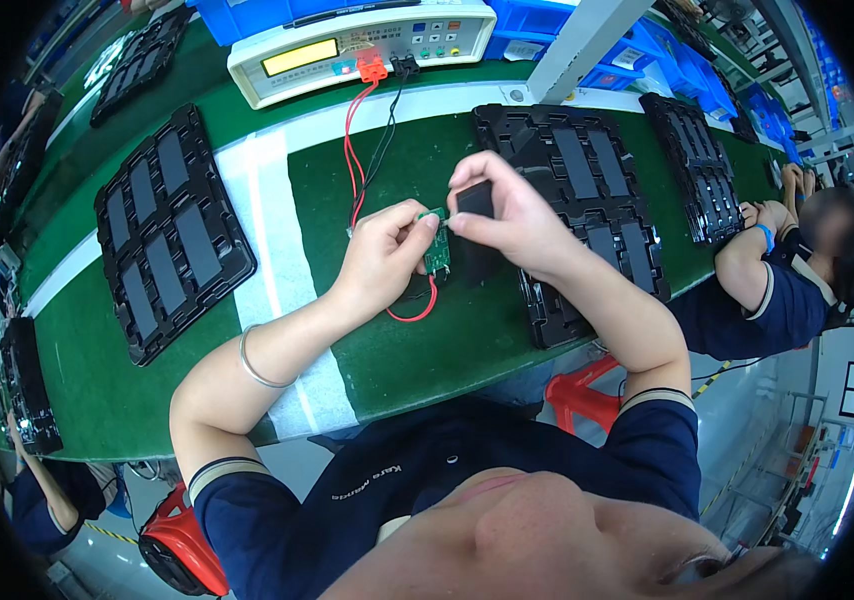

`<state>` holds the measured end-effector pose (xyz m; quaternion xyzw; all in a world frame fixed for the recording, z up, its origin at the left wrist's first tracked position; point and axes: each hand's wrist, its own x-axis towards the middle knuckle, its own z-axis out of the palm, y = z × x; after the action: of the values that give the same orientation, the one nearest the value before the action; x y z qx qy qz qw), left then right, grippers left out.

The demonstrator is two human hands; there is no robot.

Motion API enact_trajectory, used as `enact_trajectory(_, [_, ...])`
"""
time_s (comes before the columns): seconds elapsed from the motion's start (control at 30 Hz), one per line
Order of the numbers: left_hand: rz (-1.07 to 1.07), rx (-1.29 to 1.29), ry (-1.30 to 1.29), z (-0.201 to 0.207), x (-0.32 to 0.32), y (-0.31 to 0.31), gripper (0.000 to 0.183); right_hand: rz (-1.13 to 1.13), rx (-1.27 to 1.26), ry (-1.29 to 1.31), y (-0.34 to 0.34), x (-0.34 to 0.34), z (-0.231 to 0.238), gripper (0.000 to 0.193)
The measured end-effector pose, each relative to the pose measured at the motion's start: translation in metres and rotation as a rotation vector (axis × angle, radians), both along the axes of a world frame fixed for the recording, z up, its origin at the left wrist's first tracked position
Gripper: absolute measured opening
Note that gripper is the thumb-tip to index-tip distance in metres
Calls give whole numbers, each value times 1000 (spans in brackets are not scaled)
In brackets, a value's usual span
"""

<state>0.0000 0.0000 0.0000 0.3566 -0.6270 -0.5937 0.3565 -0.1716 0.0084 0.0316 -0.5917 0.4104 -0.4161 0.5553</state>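
Note:
Over the green mat, my left hand pinches a narrow green circuit board between thumb and fingers. A red wire loops from the board's lower end. My right hand is curled around a dark flat rectangular block. Its thumb tip meets the upper part of the board, where a small connector or lead seems to be; the fingers hide the exact contact. Red and black test leads run down from a white bench tester to just beside my left hand.
Black trays with grey flat packs stand on both sides: a left tray and a right tray. A metal post rises behind. Blue bins line the back. A co-worker sits at the right, near a red stool.

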Motion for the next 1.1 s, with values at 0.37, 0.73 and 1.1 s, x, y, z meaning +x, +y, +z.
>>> enact_trajectory(0.37, [-73, 63, 89, 3, 0, 0, 19, -279, -160, 132, -48, -70, 24, 20])
enact_trajectory(0.73, [-95, 35, 53, 3, 0, 1, 19, -305, -31, 202, -49, -93, 11, 24])
enact_trajectory(1.1, [-91, 22, 52, 2, 0, 1, 20, -257, -155, 442, -51, -97, -4, 28])
